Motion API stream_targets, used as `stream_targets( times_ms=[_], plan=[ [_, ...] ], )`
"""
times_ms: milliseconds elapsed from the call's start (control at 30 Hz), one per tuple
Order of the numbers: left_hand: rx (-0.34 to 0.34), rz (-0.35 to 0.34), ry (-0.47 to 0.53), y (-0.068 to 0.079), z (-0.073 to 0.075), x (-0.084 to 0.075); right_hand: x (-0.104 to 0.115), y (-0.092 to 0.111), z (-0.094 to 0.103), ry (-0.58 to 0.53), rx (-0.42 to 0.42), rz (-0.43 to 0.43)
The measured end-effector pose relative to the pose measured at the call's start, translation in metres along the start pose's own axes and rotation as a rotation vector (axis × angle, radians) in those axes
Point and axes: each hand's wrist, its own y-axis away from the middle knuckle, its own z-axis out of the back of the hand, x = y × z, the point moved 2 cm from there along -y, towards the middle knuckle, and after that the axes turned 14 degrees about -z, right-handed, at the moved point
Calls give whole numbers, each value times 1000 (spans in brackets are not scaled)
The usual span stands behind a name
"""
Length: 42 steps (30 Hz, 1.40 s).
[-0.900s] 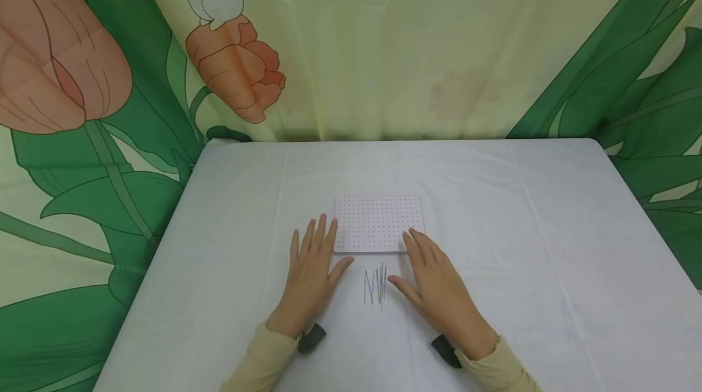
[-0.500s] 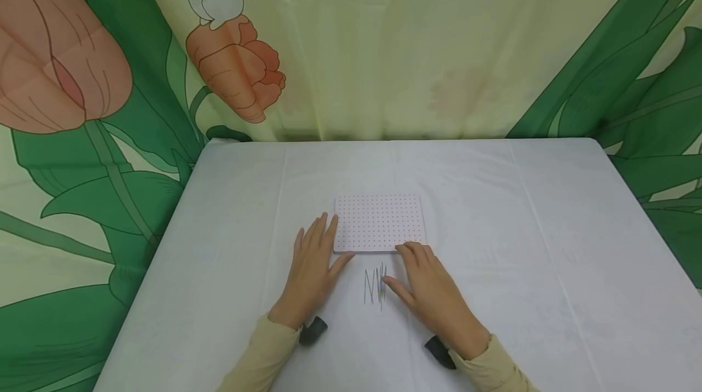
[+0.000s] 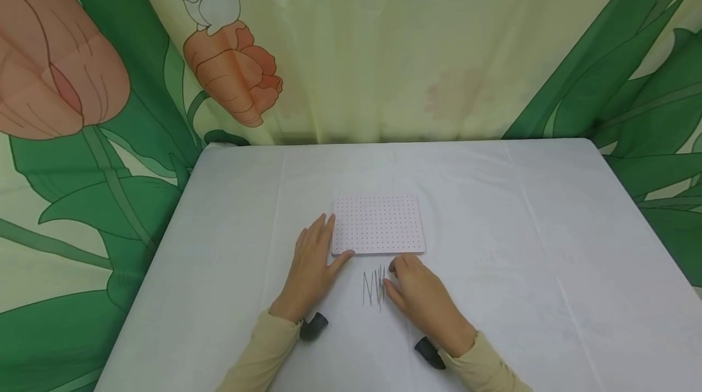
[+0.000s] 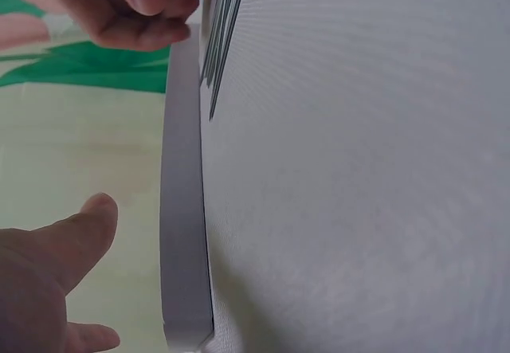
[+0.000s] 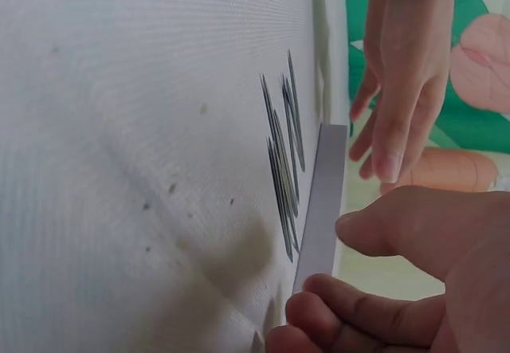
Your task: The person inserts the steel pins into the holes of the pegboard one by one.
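A white board [image 3: 378, 225] dotted with rows of small holes lies flat on the table. My left hand [image 3: 308, 270] rests at its left side, fingers straight along the edge and thumb near the front edge. In front of the board lie several thin, pointed metal needles [image 3: 381, 291], roughly side by side; the right wrist view shows these needles [image 5: 279, 174] beside the board's edge [image 5: 321, 201]. Just right of them is my right hand [image 3: 430, 300], its fingers bent, with a gap between thumb and fingertips. I see nothing held in it.
White cloth covers the table [image 3: 510, 245]. Behind it hangs a pale yellow curtain [image 3: 362, 57] printed with green leaves, a rabbit and orange shapes. A black wrist device [image 3: 314, 327] sits at the left wrist, and another black device [image 3: 429, 353] at the right.
My right hand has drawn back from the board's front right corner towards the needles, and its fingers have bent more. The left hand has barely moved. The head view has shifted slightly.
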Motion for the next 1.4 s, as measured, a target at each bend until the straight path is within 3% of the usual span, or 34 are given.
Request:
stream_targets(
  times_ms=[600, 1067, 1400],
  plan=[
    [57, 80, 85, -5, -10, 10, 3, -7, -9, -9, 60, -109],
    [78, 90, 84, -11, -12, 15, 6, -10, -12, -17, -25, -89],
    [71, 91, 85, -12, -13, 16, 10, -10, -9, -6, -18, -104]
  ],
)
